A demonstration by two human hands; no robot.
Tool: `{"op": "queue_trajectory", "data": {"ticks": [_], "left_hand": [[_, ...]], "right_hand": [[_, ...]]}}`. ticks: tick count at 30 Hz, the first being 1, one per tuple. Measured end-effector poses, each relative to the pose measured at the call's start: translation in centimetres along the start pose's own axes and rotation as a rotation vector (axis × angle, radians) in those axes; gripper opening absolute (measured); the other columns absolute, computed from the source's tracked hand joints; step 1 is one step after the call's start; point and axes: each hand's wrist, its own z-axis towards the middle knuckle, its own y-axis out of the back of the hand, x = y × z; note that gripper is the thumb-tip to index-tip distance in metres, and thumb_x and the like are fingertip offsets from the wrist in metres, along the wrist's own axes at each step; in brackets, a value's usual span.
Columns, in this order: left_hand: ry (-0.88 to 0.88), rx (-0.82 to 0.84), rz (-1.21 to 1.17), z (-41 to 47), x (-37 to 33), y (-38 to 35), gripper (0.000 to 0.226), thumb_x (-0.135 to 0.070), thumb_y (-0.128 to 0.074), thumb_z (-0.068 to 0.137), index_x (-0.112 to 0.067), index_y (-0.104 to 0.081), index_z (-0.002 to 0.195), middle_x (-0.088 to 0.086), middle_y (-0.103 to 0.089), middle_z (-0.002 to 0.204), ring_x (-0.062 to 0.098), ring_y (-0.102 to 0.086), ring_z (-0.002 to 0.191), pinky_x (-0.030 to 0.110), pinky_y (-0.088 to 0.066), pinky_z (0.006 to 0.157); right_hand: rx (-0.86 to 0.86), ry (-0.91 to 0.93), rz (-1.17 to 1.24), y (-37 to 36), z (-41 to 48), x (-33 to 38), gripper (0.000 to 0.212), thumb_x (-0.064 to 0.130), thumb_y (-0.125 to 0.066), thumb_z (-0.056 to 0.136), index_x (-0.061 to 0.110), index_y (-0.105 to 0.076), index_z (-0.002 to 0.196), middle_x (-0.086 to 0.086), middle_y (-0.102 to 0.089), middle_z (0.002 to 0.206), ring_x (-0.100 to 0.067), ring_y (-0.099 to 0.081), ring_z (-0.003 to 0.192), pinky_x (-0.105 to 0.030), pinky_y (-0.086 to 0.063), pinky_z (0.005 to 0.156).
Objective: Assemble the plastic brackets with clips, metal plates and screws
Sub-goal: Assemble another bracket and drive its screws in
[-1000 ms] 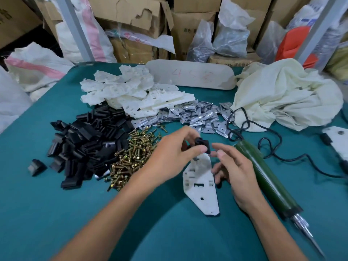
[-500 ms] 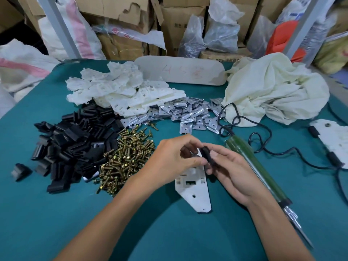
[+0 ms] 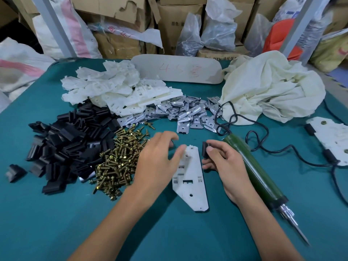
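A white plastic bracket [image 3: 190, 178] lies flat on the teal table between my hands. My right hand [image 3: 226, 161] pinches a black clip [image 3: 205, 150] just right of the bracket's narrow top end. My left hand [image 3: 160, 157] hovers at the top left of the bracket with its thumb on the top end. Its fingers curl over a small dark piece [image 3: 171, 143], apparently a second black clip, mostly hidden. The hand is blurred.
To the left lie a pile of black clips [image 3: 66, 144] and brass screws [image 3: 120, 161]; behind them, metal plates [image 3: 180, 112] and white brackets [image 3: 113, 89]. A green electric screwdriver [image 3: 252, 170] lies to the right, beside a finished bracket [image 3: 331, 138] and a cloth [image 3: 269, 87].
My hands met over the bracket's top, and a black clip passed from left to right. They have now moved apart, the right hand keeping that clip.
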Motion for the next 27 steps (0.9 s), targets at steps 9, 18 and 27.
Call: {"op": "queue_trajectory", "data": {"ticks": [9, 18, 27], "left_hand": [[0.283, 0.454, -0.032, -1.4, -1.7, -1.6, 0.098, -0.074, -0.07, 0.071, -0.032, -0.028, 0.149, -0.008, -0.05, 0.142, 0.015, -0.046, 0.13, 0.033, -0.042, 0.101], [0.363, 0.29, -0.647, -2.2, -0.2, -2.1, 0.059, -0.046, -0.081, 0.077, -0.052, -0.05, 0.127, -0.023, -0.068, 0.116, 0.001, -0.066, 0.106, 0.035, -0.055, 0.09], [0.31, 0.385, -0.636, -2.4, -0.3, -2.6, 0.061, -0.048, -0.074, 0.084, -0.054, -0.042, 0.136, -0.022, -0.069, 0.115, 0.003, -0.069, 0.102, 0.045, -0.057, 0.09]], "right_hand": [[-0.007, 0.063, -0.03, -0.2, -0.2, 0.1, 0.026, 0.013, -0.06, 0.103, 0.035, -0.074, 0.105, 0.007, -0.074, 0.085, -0.016, -0.072, 0.071, -0.024, -0.057, 0.065], [0.081, 0.04, -0.046, -0.2, -0.5, 0.5, 0.025, 0.01, -0.055, 0.105, 0.026, -0.071, 0.114, -0.01, -0.077, 0.098, -0.019, -0.07, 0.075, -0.027, -0.058, 0.066], [0.056, 0.063, 0.004, -0.5, -1.0, 0.8, 0.024, 0.005, -0.053, 0.104, 0.021, -0.071, 0.107, -0.001, -0.075, 0.078, -0.008, -0.064, 0.063, -0.022, -0.054, 0.059]]}}
